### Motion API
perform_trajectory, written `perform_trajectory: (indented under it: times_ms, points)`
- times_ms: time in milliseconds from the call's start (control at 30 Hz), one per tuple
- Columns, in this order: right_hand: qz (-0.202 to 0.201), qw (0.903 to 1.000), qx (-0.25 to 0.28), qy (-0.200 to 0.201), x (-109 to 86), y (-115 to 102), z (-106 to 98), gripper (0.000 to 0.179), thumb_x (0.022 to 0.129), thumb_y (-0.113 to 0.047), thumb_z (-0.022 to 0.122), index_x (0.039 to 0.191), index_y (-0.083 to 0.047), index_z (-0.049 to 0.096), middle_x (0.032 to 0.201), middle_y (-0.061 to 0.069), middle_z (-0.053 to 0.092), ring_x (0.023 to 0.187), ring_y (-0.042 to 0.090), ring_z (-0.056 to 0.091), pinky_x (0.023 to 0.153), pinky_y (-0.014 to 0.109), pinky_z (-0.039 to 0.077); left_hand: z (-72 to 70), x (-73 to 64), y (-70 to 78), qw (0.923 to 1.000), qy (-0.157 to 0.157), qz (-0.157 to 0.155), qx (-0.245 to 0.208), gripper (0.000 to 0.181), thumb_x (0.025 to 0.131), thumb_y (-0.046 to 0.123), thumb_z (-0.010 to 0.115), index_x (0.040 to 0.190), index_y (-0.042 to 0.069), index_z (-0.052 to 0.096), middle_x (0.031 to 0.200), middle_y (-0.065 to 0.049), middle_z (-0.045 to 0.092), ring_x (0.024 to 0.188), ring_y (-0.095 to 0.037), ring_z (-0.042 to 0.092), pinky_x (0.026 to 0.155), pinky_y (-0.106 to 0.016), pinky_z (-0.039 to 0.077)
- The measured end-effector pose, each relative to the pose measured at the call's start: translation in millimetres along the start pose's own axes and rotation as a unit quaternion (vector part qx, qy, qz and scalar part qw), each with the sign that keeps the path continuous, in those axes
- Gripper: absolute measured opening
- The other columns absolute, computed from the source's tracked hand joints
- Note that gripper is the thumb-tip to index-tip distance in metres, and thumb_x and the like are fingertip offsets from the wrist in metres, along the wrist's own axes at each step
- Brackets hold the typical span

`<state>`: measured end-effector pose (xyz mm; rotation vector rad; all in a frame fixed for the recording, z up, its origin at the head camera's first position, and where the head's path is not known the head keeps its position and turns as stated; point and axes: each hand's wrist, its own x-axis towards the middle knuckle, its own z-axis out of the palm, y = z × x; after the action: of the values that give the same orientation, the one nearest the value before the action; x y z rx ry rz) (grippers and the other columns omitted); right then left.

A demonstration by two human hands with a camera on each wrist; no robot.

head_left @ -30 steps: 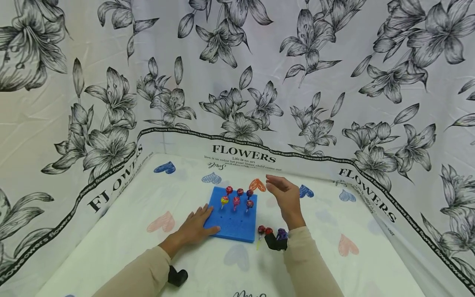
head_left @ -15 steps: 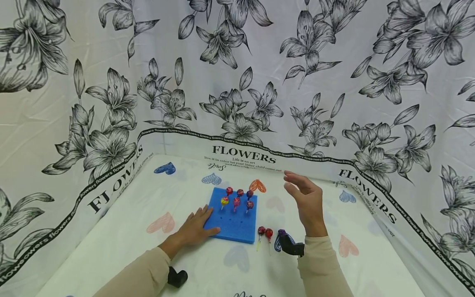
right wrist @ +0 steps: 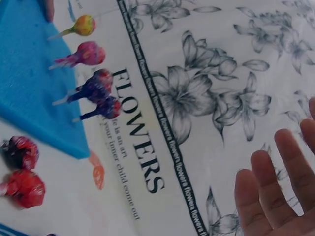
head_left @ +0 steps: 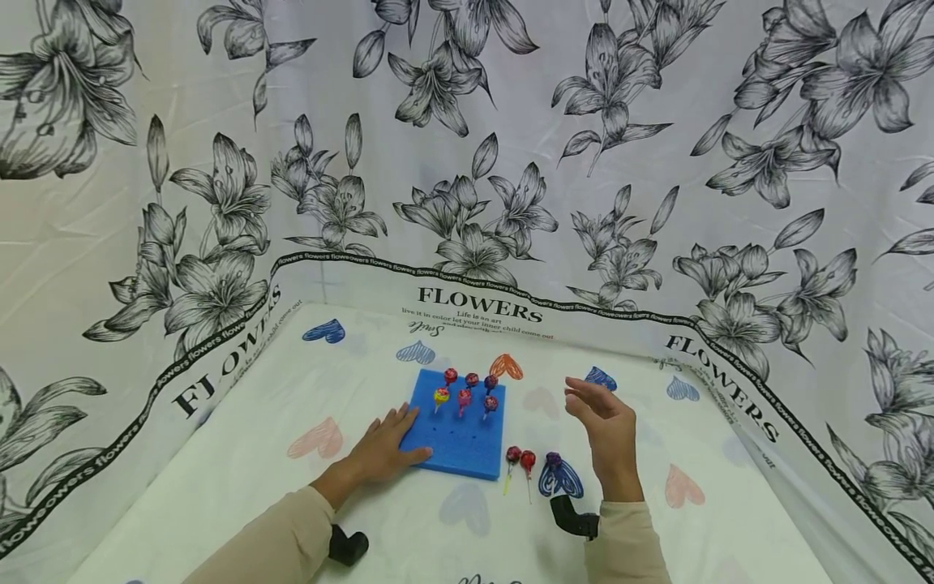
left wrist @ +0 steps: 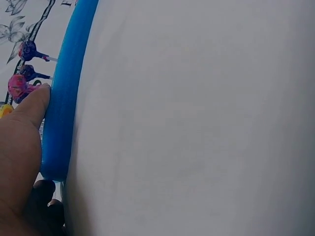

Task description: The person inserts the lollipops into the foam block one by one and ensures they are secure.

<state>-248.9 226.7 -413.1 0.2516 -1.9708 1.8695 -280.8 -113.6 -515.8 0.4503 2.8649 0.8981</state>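
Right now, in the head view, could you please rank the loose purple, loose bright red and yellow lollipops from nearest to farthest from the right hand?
1. Loose purple lollipop: left of the right hand.
2. Loose bright red lollipop: between that and the blue block.
3. Yellow lollipop: standing in that block's left part.

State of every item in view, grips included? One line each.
Blue foam block: flat on tablecloth, partly filled
Three visible front holes: empty
Six lollipops: wrapped, standing stick-down in block
Dark red lollipop: loose, lying
Bright red lollipop: loose, lying
Purple lollipop: loose, stick unclear
Left grip: resting on block, fingers spread
Right grip: raised, holding nothing
Floral curtain: hanging
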Motion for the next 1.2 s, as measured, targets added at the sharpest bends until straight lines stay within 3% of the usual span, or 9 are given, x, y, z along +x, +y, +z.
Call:
perform_trajectory:
  times_ms: [133, 300, 500, 733, 967, 1200]
  points:
    - [0.079, 0.9943, -0.071, 0.012, -6.4, 23, -5, 0.026, 0.089, -0.016, 0.072, 0.112, -0.005, 0.071, 0.113, 0.012, 0.067, 0.097, 0.028, 0.065, 0.085, 0.032, 0.051, 0.2, 0.4, -1.3, 1.0000, 0.000, 0.001, 0.004, 0.090, 0.088, 0.060, 0.058, 0.153, 0.008, 0.026, 0.158, -0.014, 0.019, 0.143, -0.038, 0.009, 0.113, -0.054, 0.003]
    - [0.168, 0.9747, -0.147, 0.005, -10.9, 48, -9, 0.023, 0.090, -0.017, 0.069, 0.110, -0.006, 0.071, 0.112, 0.010, 0.067, 0.098, 0.027, 0.064, 0.082, 0.037, 0.052, -0.4, -0.8, -1.8, 1.0000, -0.001, 0.001, 0.005, 0.090, 0.088, 0.060, 0.058, 0.153, 0.008, 0.025, 0.158, -0.014, 0.019, 0.144, -0.037, 0.009, 0.113, -0.053, 0.003]
    - [0.228, 0.9523, -0.201, -0.022, -16.4, 70, -11, 0.027, 0.091, -0.018, 0.067, 0.113, -0.003, 0.069, 0.108, 0.008, 0.067, 0.100, 0.027, 0.062, 0.077, 0.039, 0.053, -0.6, -3.2, -0.7, 1.0000, -0.003, 0.001, 0.002, 0.090, 0.088, 0.060, 0.059, 0.153, 0.007, 0.026, 0.157, -0.015, 0.019, 0.143, -0.038, 0.010, 0.113, -0.054, 0.004]
    - [0.239, 0.9400, -0.240, -0.042, -20.6, 81, -8, 0.021, 0.091, -0.013, 0.067, 0.110, -0.004, 0.071, 0.102, 0.006, 0.068, 0.090, 0.023, 0.062, 0.069, 0.036, 0.054, 1.6, -3.8, -1.4, 1.0000, -0.005, -0.004, 0.001, 0.090, 0.088, 0.060, 0.058, 0.153, 0.008, 0.026, 0.158, -0.014, 0.019, 0.144, -0.037, 0.009, 0.113, -0.054, 0.003]
    - [0.210, 0.9230, -0.317, -0.061, -16.5, 84, -2, 0.016, 0.089, -0.009, 0.067, 0.103, -0.006, 0.074, 0.098, 0.006, 0.069, 0.093, 0.028, 0.063, 0.087, 0.051, 0.047, 1.6, -1.9, -1.8, 1.0000, -0.002, -0.006, 0.005, 0.091, 0.087, 0.062, 0.058, 0.153, 0.009, 0.026, 0.158, -0.013, 0.019, 0.144, -0.037, 0.009, 0.113, -0.054, 0.003]
    - [0.210, 0.9072, -0.358, -0.067, -14.0, 83, 0, 0.013, 0.085, -0.005, 0.069, 0.097, -0.005, 0.074, 0.092, 0.005, 0.069, 0.088, 0.027, 0.061, 0.086, 0.053, 0.047, 1.9, -1.0, 0.5, 0.9999, -0.004, -0.011, 0.005, 0.090, 0.087, 0.060, 0.059, 0.153, 0.008, 0.026, 0.158, -0.013, 0.019, 0.144, -0.037, 0.009, 0.113, -0.054, 0.004]
